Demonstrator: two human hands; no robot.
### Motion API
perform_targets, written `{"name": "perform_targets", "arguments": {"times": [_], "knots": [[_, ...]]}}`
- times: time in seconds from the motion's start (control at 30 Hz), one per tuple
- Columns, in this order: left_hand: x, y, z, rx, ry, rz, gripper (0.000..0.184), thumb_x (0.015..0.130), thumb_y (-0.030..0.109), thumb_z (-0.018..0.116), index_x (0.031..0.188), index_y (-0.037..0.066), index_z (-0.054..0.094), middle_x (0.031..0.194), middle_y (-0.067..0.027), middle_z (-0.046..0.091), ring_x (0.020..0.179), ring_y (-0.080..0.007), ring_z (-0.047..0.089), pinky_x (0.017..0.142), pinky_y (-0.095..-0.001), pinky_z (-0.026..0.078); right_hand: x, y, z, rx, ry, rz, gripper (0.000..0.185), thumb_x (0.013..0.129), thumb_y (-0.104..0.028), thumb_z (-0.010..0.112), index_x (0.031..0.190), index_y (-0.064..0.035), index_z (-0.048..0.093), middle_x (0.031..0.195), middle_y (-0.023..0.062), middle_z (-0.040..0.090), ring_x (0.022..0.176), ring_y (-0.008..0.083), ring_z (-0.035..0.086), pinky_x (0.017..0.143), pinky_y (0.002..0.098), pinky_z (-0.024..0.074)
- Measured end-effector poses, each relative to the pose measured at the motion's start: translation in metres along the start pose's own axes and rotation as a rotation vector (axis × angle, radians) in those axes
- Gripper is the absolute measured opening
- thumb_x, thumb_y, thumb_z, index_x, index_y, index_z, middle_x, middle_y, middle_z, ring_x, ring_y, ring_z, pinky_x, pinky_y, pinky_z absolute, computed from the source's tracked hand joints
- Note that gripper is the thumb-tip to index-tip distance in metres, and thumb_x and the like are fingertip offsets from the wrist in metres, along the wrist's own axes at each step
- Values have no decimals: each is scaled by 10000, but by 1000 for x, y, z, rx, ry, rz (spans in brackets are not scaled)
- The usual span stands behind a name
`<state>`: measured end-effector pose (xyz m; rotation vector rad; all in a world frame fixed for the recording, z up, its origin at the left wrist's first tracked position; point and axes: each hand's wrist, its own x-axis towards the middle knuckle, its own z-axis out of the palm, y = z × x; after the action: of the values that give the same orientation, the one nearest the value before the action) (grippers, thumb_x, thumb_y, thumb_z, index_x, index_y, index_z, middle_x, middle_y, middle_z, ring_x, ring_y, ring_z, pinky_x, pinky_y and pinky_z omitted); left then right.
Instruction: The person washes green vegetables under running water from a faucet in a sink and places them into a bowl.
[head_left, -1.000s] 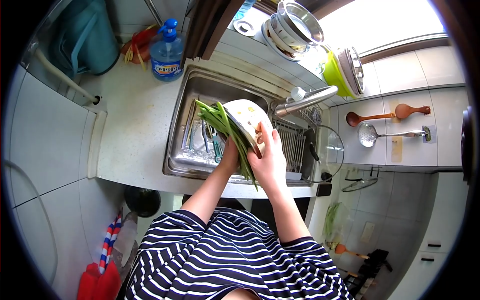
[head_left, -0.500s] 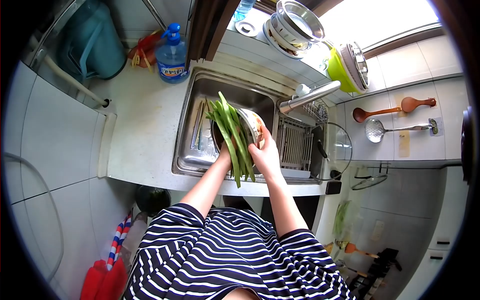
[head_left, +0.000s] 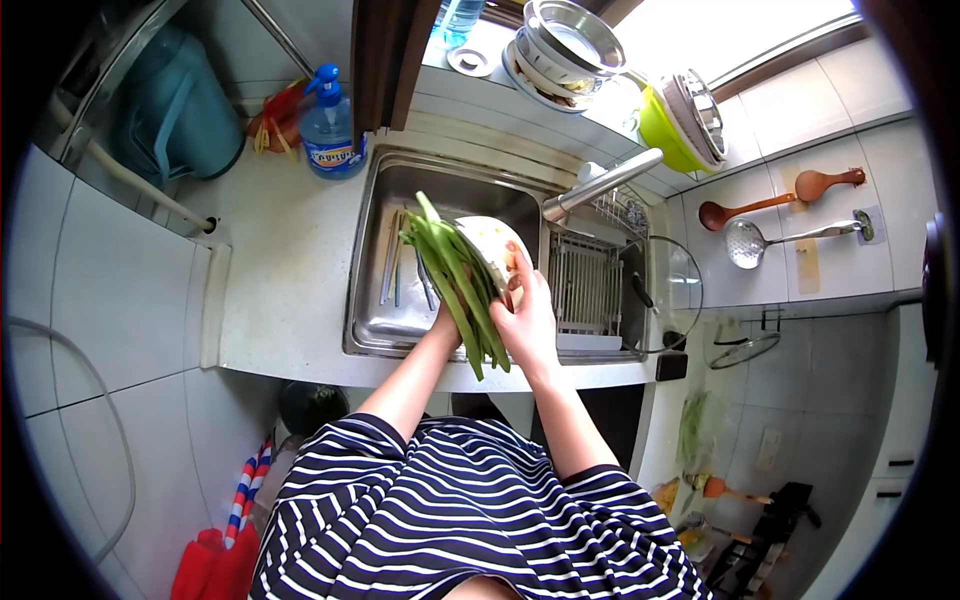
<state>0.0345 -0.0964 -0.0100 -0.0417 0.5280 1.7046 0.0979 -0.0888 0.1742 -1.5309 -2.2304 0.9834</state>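
Observation:
Over the sink (head_left: 365, 310), a bunch of long, flat green vegetable stalks (head_left: 455, 280) slants across the front of a white bowl (head_left: 488, 235) with a coloured pattern. My left hand (head_left: 447, 325) comes in beneath the stalks and supports them; its fingers are mostly hidden behind the bunch. On the bowl's right side, my right hand (head_left: 528, 315) grips the wall, with the fingers on the patterned outside. The bowl is tilted, and the stalks cover much of its left side. Several thin sticks (head_left: 392, 262) lie on the sink floor left of the greens.
A faucet (head_left: 605, 185) reaches over the sink's right side, beside a dish rack (head_left: 587, 285) and a glass lid (head_left: 678, 290). A blue pump bottle (head_left: 331, 130) stands back left. Stacked bowls (head_left: 572, 45) and a lime-green basin (head_left: 665, 135) sit on the sill.
The bowl has tipped, showing more of its pale surface at the upper right of the stalks. Both hands keep their hold, and the bunch has shifted slightly left. The camera view has moved a little.

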Motion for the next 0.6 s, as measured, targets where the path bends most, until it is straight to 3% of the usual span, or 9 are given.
{"name": "perform_targets", "arguments": {"times": [0.1, 0.23, 0.33, 0.4, 0.53, 0.6], "knots": [[-8, 9, 22, -82, -137, 27, 616, 869, 525, 368, 1257, 47, 352, 1190, -113, 476, 1024, -224, 519, 853, -332, 453, -4, -2, 1, -118, 68, -65, 630, 710, -135, 560, 1297, -105, 333, 1253, 216, 360, 1142, 352, 409, 950, 371, 354], [-13, 22, 34, -87, -324, -56, 676, 869, 580, 217, 1341, 97, 224, 1338, -81, 326, 1205, -233, 359, 1011, -357, 292, -8, -11, -5, -136, 75, -61, 634, 718, -129, 561, 1304, -115, 322, 1277, 222, 325, 1142, 362, 406, 944, 377, 364], [-24, 29, 49, -31, -362, -36, 712, 847, 608, 254, 1342, 97, 224, 1342, -82, 320, 1205, -240, 357, 1013, -366, 290, -14, -19, -10, -123, 65, -47, 639, 722, -141, 574, 1306, -115, 317, 1281, 222, 322, 1142, 362, 407, 936, 379, 371], [-27, 25, 52, -198, -273, -38, 691, 841, 598, 332, 1301, 83, 301, 1219, -91, 439, 1059, -216, 478, 863, -339, 432, -16, -18, -9, -128, 69, -73, 643, 723, -151, 583, 1307, -115, 315, 1284, 226, 318, 1144, 364, 405, 932, 379, 374], [-28, 26, 50, -95, -206, -40, 684, 845, 597, 313, 1301, 88, 299, 1227, -95, 428, 1088, -223, 457, 895, -346, 406, -19, -8, -7, -95, 64, -57, 652, 725, -161, 594, 1310, -115, 310, 1274, 230, 319, 1127, 367, 416, 917, 380, 384], [-10, 9, 16, -104, -104, -94, 670, 837, 556, 411, 1273, 53, 334, 1184, -99, 470, 1055, -225, 480, 887, -344, 410, -14, 13, -3, -34, 79, -73, 651, 717, -144, 577, 1309, -92, 311, 1191, 201, 407, 1071, 323, 459, 885, 356, 399]]}}
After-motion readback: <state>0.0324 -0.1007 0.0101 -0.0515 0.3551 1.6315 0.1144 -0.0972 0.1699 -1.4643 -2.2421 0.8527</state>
